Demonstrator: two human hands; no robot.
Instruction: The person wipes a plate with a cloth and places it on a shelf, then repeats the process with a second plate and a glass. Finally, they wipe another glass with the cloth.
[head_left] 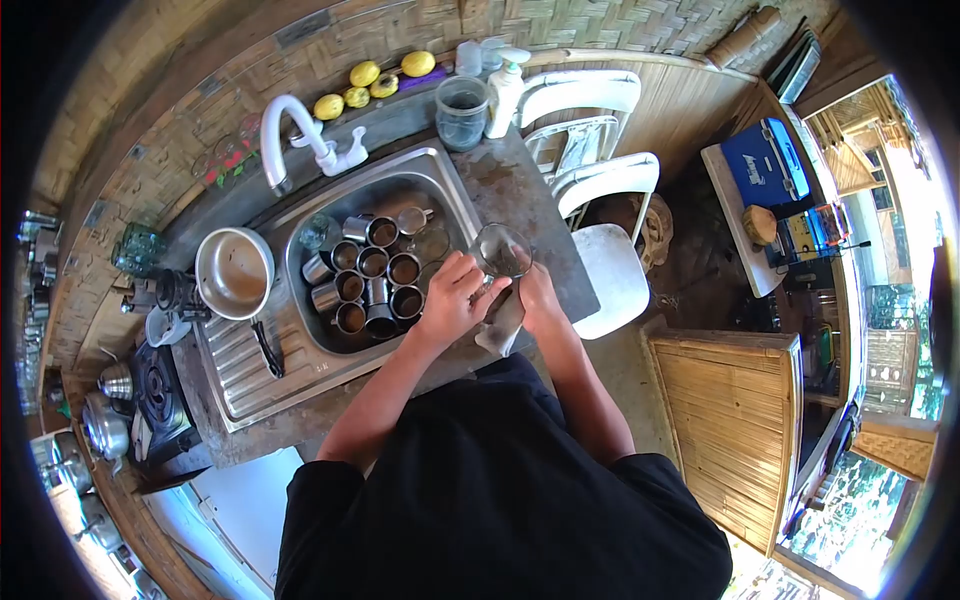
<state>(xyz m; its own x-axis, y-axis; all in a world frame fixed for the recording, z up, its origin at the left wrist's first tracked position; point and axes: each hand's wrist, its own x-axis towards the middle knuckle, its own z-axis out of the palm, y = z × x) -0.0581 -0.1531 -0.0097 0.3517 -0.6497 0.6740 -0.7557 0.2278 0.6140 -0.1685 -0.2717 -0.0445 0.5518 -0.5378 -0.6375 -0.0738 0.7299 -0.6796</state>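
Both hands meet over the counter at the right edge of the sink. A clear glass vessel (502, 250) is held between them. My left hand (458, 298) has its fingers bent against the vessel's near left side. My right hand (539, 296) grips it from the right, its fingers partly hidden behind the glass. A pale cloth (500, 327) hangs just below the hands, near the counter's front edge. In the steel sink (452, 192) stand several metal cups (373, 262) with brownish insides, and some clear glassware (430, 243).
A white faucet (325, 150) arches behind the sink. On the drainboard (250, 372) sits a pot (235, 272) with a black handle. A glass jar (462, 112) and pump bottle (506, 95) stand at the back right, beside white chairs (606, 280).
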